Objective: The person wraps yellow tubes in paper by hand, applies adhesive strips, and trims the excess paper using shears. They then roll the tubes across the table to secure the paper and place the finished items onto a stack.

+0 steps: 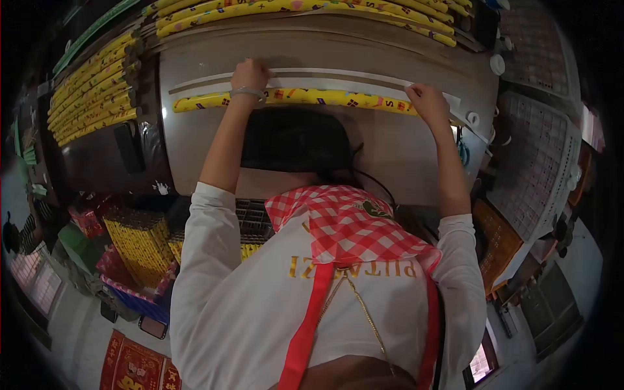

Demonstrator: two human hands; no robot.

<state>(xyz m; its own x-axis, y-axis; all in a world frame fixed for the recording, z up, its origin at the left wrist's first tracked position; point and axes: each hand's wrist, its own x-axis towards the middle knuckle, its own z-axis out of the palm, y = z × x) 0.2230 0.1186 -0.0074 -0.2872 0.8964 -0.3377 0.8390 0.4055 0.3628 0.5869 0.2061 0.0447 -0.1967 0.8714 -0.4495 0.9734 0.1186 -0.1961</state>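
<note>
A yellow patterned roll of wrapping paper (312, 97) lies crosswise on the table, and a white paper strip (325, 77) with a brownish band runs along its far side. My left hand (250, 77), wearing a bracelet, is closed over the strip toward its left part; whatever its fingers hold is hidden. At the other end my right hand (429, 104) is closed, thumb and fingertips pinched at the white strip's edge, just above the roll's right end. A black cushion-like thing (296, 140) sits between my forearms, nearer my body.
More yellow rolls (305, 13) lie along the table's far edge, and several others are stacked (94, 91) at the left. Small white tape rolls (472, 118) and teal-handled scissors (463, 153) are on the right. A crate (136, 286) of yellow pieces stands lower left.
</note>
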